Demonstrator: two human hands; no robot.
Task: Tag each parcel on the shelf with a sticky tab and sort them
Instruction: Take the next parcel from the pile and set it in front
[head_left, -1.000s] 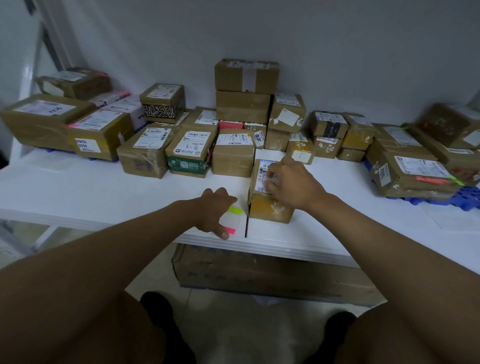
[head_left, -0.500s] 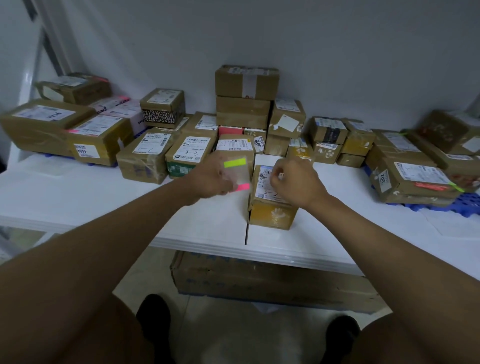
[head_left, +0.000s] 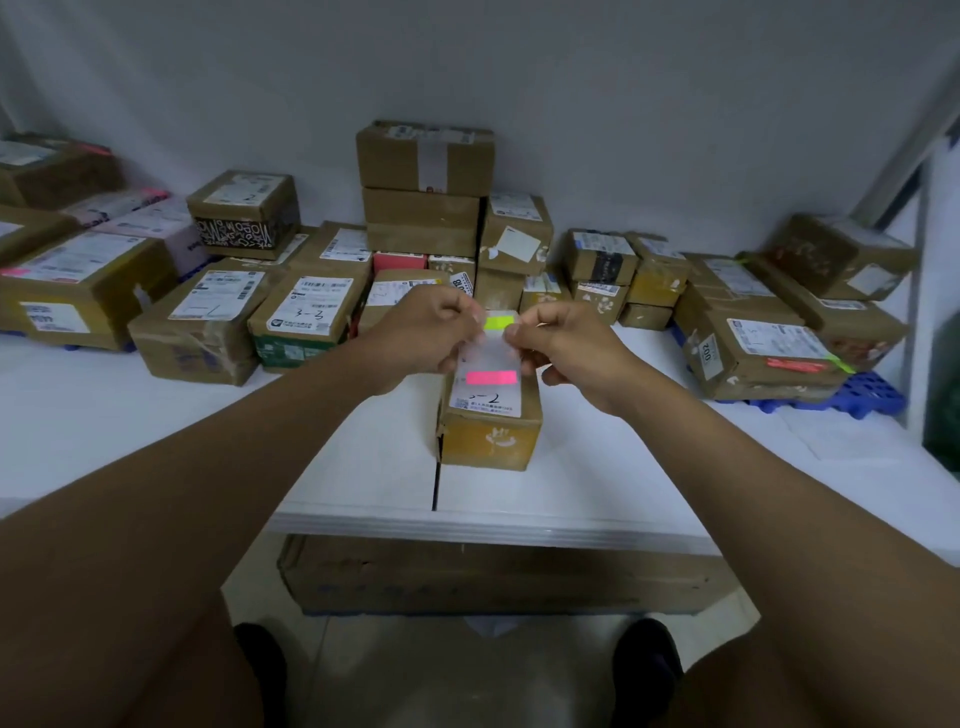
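Bottom of frame: two dark shoes (head_left: 262, 670) on the floor, a long flat carton (head_left: 493, 574) lying under the shelf edge. Both forearms reach up toward frame centre.

Centre: left hand (head_left: 423, 327) & right hand (head_left: 563, 340) meet over the sticky-tab sheet (head_left: 488, 353), a clear strip w/ a yellow-green tab (head_left: 496, 323) at its top and a pink tab (head_left: 491, 377) lower down. Left grip: fingers curled, pinching the sheet's upper left edge. Right grip: thumb & forefinger pinching at the yellow-green tab's right end. Sheet is held just above the front parcel (head_left: 488, 421), a small brown box w/ white label, standing alone on the white shelf (head_left: 363, 467) just right of the board seam, near the front edge.

Further back: parcels packed along the wall. Left of frame, box marked 3-3 (head_left: 306, 319) beside a bigger taped box (head_left: 200, 327); black-lettered box (head_left: 244, 215) behind. Upper centre, tall stack (head_left: 423, 187). Right of frame, a group on a blue pallet (head_left: 857, 397), the 002 box (head_left: 763, 353) carrying a pink tab.
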